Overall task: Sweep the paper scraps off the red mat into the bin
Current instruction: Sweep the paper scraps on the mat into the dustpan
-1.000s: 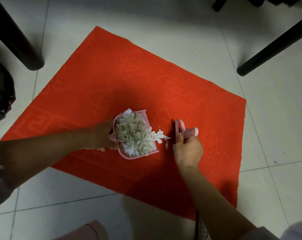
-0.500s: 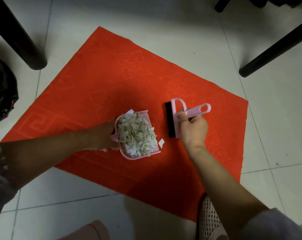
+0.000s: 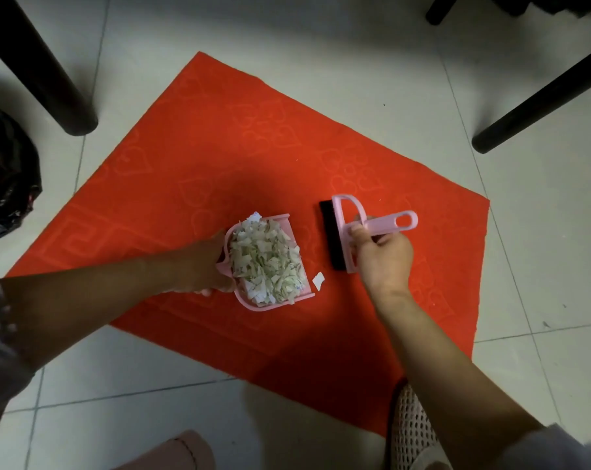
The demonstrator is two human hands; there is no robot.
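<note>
A red mat (image 3: 219,157) lies on the tiled floor. A pink dustpan (image 3: 280,300) rests on it, heaped with white paper scraps (image 3: 265,259). My left hand (image 3: 206,262) grips the dustpan's handle at its left side. One loose scrap (image 3: 318,280) lies on the mat just right of the pan's open edge. My right hand (image 3: 384,257) holds a small pink brush (image 3: 345,232) with black bristles, a little to the right of the pan, bristles facing the pan. A black bin bag (image 3: 5,178) shows at the left edge.
Dark furniture legs stand at top left (image 3: 43,69) and top right (image 3: 541,96), off the mat. A pink slipper (image 3: 178,452) and a mesh shoe (image 3: 413,432) are at the bottom. White tiled floor surrounds the mat.
The brush pushed the scraps at the pan's lip into the pan, then drew back to the right and slightly up. One scrap stayed on the mat. The left hand and pan barely moved.
</note>
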